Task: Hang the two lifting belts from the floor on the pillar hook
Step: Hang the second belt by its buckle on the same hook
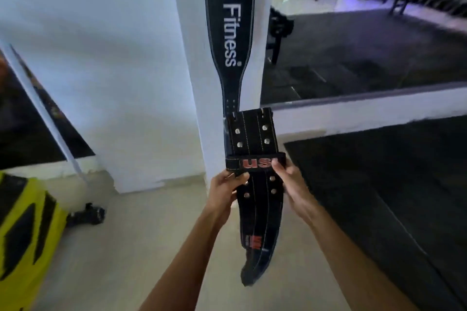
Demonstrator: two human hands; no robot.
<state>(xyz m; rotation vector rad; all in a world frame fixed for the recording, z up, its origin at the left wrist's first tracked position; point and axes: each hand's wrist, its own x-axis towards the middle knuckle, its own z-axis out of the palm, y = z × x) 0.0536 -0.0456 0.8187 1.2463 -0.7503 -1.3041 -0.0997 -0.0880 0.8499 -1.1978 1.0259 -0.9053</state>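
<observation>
A long black lifting belt (228, 20) with white "Fitness" lettering hangs down the front of the white pillar (192, 83); its top and the hook are out of frame. In front of its lower end I hold a second black belt (252, 134) with silver rivets and a loop marked in red. My left hand (227, 189) grips that loop from the left, my right hand (290, 184) from the right. The tail of this belt droops below my hands toward the floor.
A yellow and black object (22, 235) stands at the lower left, with a small black item (88, 214) on the tiled floor beside it. Black rubber mats (379, 184) lie to the right, behind a low white ledge (366, 113). Gym equipment stands far back right.
</observation>
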